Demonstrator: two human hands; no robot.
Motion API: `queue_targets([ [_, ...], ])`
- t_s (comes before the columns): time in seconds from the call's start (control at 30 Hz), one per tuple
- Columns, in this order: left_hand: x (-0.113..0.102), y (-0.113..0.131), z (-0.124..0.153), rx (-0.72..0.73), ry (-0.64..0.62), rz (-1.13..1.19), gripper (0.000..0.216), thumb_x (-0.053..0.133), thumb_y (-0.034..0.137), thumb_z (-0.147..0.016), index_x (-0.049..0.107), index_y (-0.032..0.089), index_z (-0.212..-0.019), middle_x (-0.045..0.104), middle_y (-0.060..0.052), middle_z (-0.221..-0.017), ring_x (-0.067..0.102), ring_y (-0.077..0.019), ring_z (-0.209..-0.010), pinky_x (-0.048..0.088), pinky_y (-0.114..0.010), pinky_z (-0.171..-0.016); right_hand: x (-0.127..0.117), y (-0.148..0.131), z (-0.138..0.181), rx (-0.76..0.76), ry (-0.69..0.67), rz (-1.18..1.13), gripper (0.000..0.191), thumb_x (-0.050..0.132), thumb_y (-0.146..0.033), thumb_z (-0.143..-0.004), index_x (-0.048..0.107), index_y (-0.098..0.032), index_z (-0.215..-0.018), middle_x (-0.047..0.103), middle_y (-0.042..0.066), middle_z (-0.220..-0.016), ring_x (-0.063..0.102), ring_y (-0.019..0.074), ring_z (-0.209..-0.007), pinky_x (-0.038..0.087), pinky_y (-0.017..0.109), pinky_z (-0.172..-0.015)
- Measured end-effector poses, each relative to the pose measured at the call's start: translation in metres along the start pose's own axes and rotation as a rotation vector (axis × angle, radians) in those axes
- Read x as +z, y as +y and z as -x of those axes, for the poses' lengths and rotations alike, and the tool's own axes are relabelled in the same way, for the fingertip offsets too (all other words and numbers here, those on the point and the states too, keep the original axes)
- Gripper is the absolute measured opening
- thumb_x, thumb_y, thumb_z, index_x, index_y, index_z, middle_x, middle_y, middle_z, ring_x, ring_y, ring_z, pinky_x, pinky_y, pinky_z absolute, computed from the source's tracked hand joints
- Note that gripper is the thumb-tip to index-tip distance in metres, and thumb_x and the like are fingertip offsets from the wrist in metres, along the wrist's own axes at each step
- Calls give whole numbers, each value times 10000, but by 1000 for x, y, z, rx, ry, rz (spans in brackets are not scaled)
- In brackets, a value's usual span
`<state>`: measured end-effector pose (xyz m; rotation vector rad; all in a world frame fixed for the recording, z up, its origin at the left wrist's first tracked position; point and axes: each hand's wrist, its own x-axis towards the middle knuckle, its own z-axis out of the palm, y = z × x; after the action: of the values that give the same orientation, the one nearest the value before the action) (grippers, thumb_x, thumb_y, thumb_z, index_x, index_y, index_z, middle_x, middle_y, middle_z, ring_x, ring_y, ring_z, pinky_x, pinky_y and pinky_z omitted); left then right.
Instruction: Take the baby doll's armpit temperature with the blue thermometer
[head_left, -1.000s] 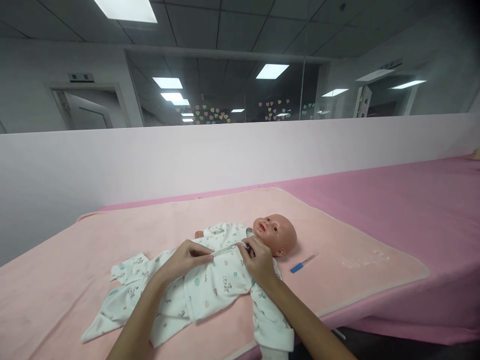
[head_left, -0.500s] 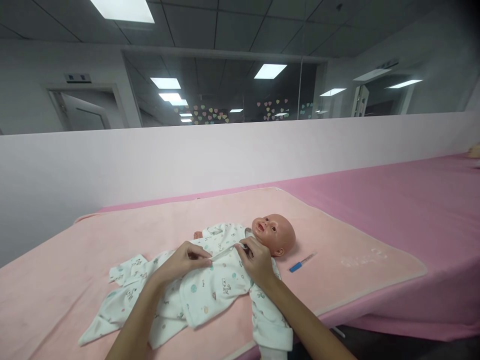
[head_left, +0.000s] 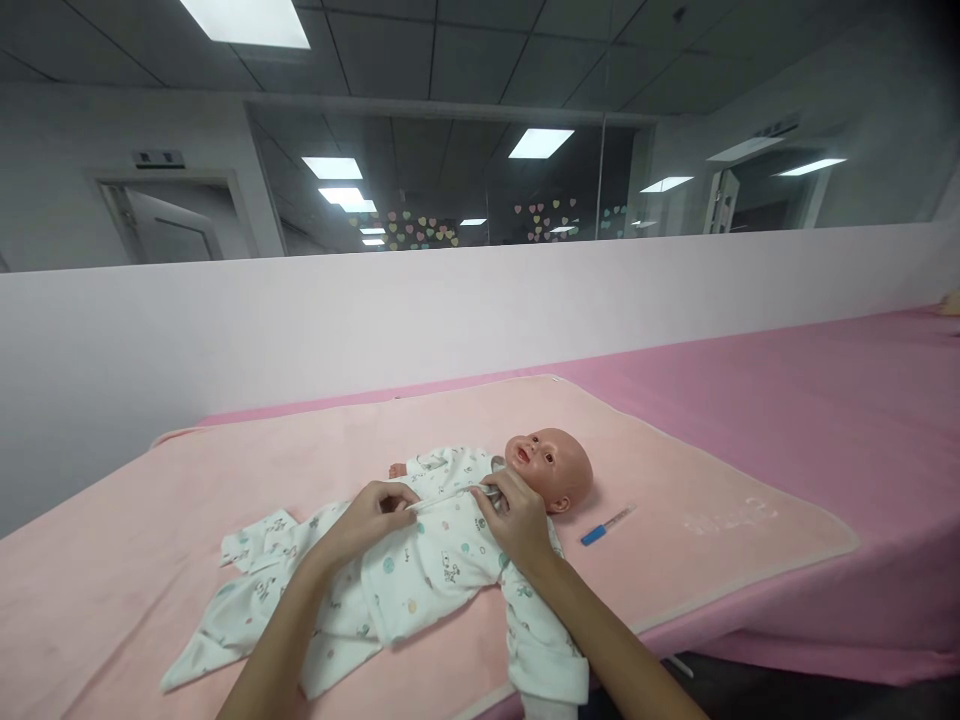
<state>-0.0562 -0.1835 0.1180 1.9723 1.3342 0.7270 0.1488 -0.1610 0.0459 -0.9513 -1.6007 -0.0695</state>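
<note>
A baby doll (head_left: 559, 466) lies on its back, its bald head toward the right, dressed in white printed clothes. Across its chest runs the front edge of a baby shirt (head_left: 427, 560). My left hand (head_left: 375, 518) pinches that edge near the belly. Closer to the neck, my right hand (head_left: 514, 515) pinches the same edge, and the strip between my hands looks straight. White printed trousers (head_left: 251, 590) stretch to the left. One sleeve (head_left: 540, 630) hangs toward the front edge of the table. A thermometer with a blue end (head_left: 606, 526) lies beside the head.
Under the doll is a peach blanket (head_left: 720, 470) spread over a pink cloth (head_left: 847, 400). A low white wall (head_left: 450, 320) stands behind, with a large window (head_left: 465, 180) above it. The near table edge drops off at the lower right.
My left hand has shifted slightly left and up along the shirt edge, which now looks straighter. My right hand stays near the neck. The doll has barely moved.
</note>
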Motion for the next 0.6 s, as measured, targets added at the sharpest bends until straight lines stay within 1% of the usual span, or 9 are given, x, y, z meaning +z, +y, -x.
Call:
queue_targets([
  [0.07, 0, -4, -1, -16, 72, -34, 156, 478, 238, -682, 612, 161, -706, 301, 41, -569, 321, -96, -552, 267, -214, -532, -4, 1, 1, -2, 50, 82, 125, 469, -221, -811, 586, -176, -815, 598, 41, -825, 550, 110, -638, 402, 207, -537],
  [0.13, -1, -7, -3, -38, 211, -89, 186, 453, 256, -692, 609, 165, -740, 342, 34, -576, 353, -107, -557, 296, -222, -546, -16, 2, 5, -31, 86, 163, 184, 428, -183, -821, 590, -180, -907, 590, 73, -972, 579, 132, -744, 426, 214, -562],
  [0.17, -1, -9, -4, -46, 291, -122, 195, 449, 268, -695, 605, 169, -755, 376, 27, -588, 373, -114, -565, 314, -229, -558, -25, 4, 8, -46, 90, 188, 209, 411, -169, -825, 587, -181, -937, 583, 81, -1007, 581, 142, -795, 439, 218, -588],
  [0.23, -1, -8, -7, -39, 410, -173, 205, 455, 283, -694, 603, 177, -787, 461, 6, -650, 411, -126, -598, 349, -241, -591, -50, 13, 15, -49, 68, 212, 217, 392, -156, -832, 586, -179, -926, 597, 78, -962, 578, 150, -833, 453, 228, -640],
  [0.3, 1, -4, -13, 5, 453, -176, 229, 455, 283, -699, 607, 186, -841, 523, -15, -738, 441, -134, -636, 376, -247, -620, -79, 30, 24, 4, 10, 253, 216, 376, -153, -834, 588, -179, -870, 613, 61, -857, 579, 147, -771, 458, 242, -649],
  [0.37, 8, 4, -22, 72, 445, -157, 262, 448, 271, -705, 612, 194, -894, 551, -24, -788, 454, -133, -645, 393, -249, -636, -105, 55, 32, 76, -87, 368, 249, 351, -138, -823, 596, -176, -850, 620, 64, -834, 579, 165, -754, 462, 282, -675],
  [0.43, 19, 13, -33, 147, 396, -141, 280, 456, 265, -707, 622, 201, -923, 567, -33, -842, 469, -131, -652, 404, -250, -648, -125, 84, 38, 126, -194, 482, 302, 333, -95, -792, 612, -163, -887, 624, 93, -920, 573, 197, -866, 457, 321, -754],
  [0.53, 39, 23, -49, 200, 270, -121, 283, 477, 307, -721, 645, 202, -923, 586, -44, -861, 494, -137, -664, 407, -251, -645, -142, 118, 40, 164, -364, 544, 378, 325, -65, -771, 612, -144, -1004, 603, 114, -1056, 522, 211, -1027, 405, 349, -879],
  [0.6, 50, 26, -56, 194, 206, -132, 295, 469, 356, -740, 664, 202, -898, 598, -44, -810, 504, -152, -668, 398, -256, -634, -148, 127, 37, 188, -473, 519, 386, 323, -89, -792, 594, -146, -1061, 593, 104, -1087, 518, 195, -1036, 386, 329, -900],
])
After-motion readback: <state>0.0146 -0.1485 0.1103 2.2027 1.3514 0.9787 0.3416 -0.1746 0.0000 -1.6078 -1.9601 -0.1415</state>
